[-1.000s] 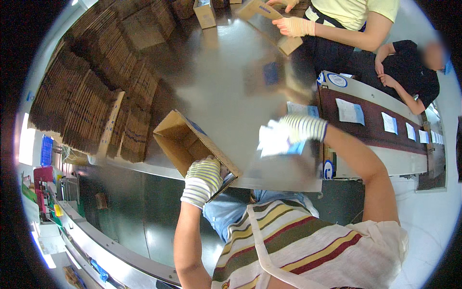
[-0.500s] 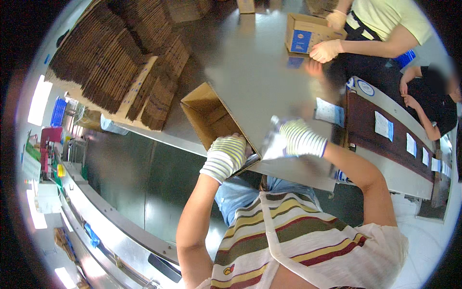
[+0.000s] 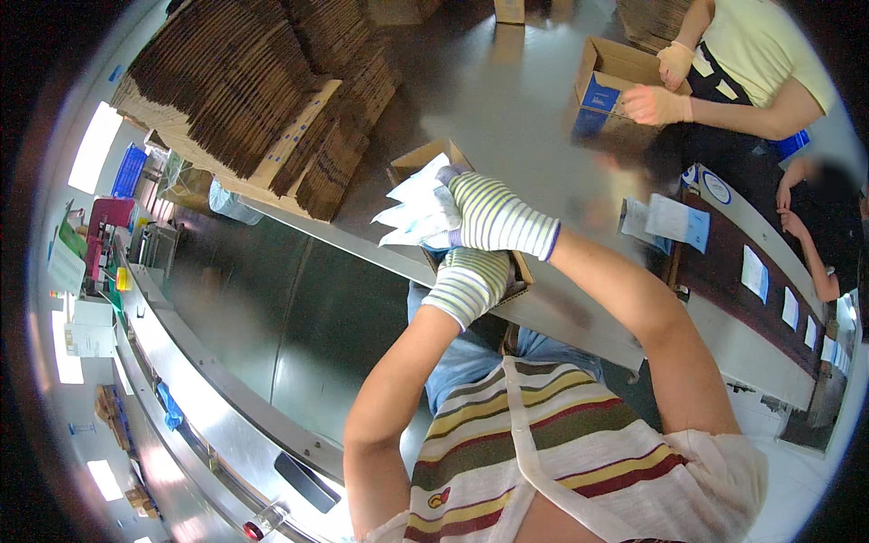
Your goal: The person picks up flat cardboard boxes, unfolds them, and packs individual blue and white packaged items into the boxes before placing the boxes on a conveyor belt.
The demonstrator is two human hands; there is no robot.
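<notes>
My right hand [image 3: 507,217], in a striped glove, is closed on several white and blue packets [image 3: 415,210]. It holds them over an open cardboard box [image 3: 445,152] at the table's near edge. Below it, my left hand [image 3: 471,279], in a matching glove, reaches in at the near end of the box. Its fingertips are hidden behind my right hand and the packets. Most of the box's inside is covered from sight as well.
Stacks of flattened cardboard boxes [image 3: 226,100] stand at the far left of the metal table [image 3: 507,100]. At right, a dark conveyor belt [image 3: 715,249] carries white and blue packets [image 3: 754,271]. A co-worker's gloved hands [image 3: 659,104] handle another box [image 3: 602,86].
My right hand has swung left with the packets, from beside the box to over it. My left hand stays at the box. Another packet now lies at the belt's near end.
</notes>
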